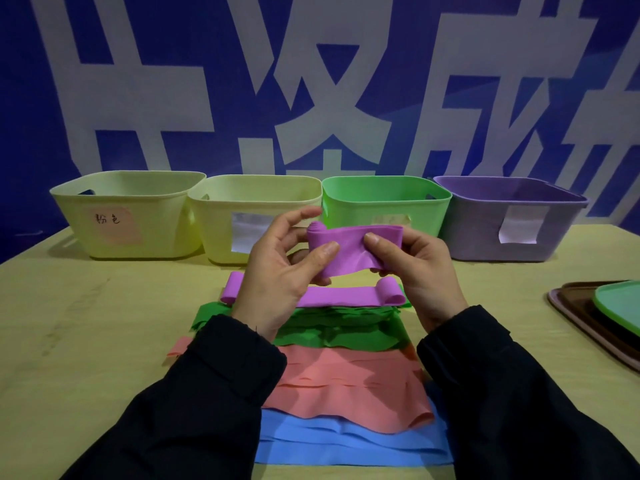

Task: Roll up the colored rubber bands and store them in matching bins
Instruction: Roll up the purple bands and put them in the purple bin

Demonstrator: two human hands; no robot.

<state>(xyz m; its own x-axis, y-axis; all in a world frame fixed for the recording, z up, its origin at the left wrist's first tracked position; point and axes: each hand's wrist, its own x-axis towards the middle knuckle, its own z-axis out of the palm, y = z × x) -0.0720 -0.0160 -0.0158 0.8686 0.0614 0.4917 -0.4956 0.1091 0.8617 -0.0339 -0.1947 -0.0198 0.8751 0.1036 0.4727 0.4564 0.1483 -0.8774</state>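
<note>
Over table (104, 323), purple band (349, 251) between fingers (327, 251).

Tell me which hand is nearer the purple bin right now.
Right. The right hand holds one end of the purple band just left of the purple bin. The left hand holds the band's other end, in front of the yellow bin, farther away.
</note>
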